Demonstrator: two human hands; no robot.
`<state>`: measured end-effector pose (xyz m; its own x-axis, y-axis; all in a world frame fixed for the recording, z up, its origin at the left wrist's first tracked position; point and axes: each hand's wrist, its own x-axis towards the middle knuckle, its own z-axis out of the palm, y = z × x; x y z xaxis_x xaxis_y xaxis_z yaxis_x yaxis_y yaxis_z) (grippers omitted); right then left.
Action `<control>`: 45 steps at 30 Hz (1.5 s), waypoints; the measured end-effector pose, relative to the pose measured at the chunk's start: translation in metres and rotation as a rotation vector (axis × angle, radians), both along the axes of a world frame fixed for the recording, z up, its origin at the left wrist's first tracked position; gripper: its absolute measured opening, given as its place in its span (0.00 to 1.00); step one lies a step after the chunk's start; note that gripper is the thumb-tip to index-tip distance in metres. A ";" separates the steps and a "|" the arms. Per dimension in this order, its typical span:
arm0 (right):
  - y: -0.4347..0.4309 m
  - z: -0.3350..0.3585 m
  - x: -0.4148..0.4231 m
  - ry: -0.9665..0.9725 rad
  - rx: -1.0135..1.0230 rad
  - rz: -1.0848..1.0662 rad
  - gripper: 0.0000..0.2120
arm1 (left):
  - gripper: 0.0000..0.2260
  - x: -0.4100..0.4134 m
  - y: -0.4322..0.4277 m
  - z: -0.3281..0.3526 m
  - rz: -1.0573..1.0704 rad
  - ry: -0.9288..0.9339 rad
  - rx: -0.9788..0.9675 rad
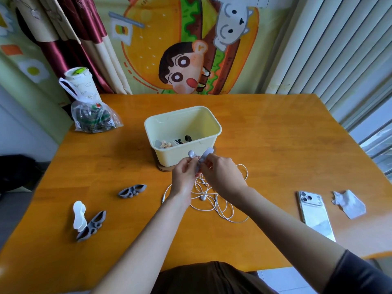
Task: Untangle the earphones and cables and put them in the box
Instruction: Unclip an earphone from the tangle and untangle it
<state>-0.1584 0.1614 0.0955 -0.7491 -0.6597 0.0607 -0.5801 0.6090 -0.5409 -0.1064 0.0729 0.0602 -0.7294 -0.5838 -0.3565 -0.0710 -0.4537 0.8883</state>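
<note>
Curled at the left hand (184, 176), pinching a white earbud (191, 153) by its stem. Curled likewise at the right hand (222, 175), gripping a grey winder clip (205, 156) just beside that earbud. Both held above the table (265, 145), just before the near wall of the cream box (169, 158).

Under the wrists, near the table's middle: loose white earphone cable (220, 206) in tangled loops, with a second earbud (203, 198) among them. Inside the box, a few small items, too small to tell.

Toward the left edge: a lone grey clip (132, 190). Nearer the near-left corner, a white clip (79, 215) touching another dark grey clip (92, 227).

At the far-left corner: a clear plastic bag (95, 118), with a lidded cup (79, 81) behind.

Toward the right edge: a phone (316, 217) lying back up, with crumpled paper (349, 204) near it.
</note>
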 end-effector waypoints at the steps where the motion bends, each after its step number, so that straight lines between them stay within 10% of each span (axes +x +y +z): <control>1: 0.000 0.000 -0.001 -0.001 -0.014 -0.005 0.10 | 0.08 0.000 0.000 0.000 -0.003 0.017 0.013; 29: 0.014 -0.005 -0.018 -0.089 -0.096 -0.041 0.09 | 0.11 0.002 -0.013 0.012 -0.171 0.015 0.122; 45: 0.024 0.004 -0.029 0.056 -0.129 0.043 0.06 | 0.04 0.008 -0.024 0.003 -0.375 -0.097 -0.311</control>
<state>-0.1873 0.1859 0.0994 -0.7131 -0.6754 0.1880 -0.6360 0.5103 -0.5789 -0.0987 0.0492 0.0627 -0.8816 -0.3769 -0.2840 -0.2679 -0.0959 0.9587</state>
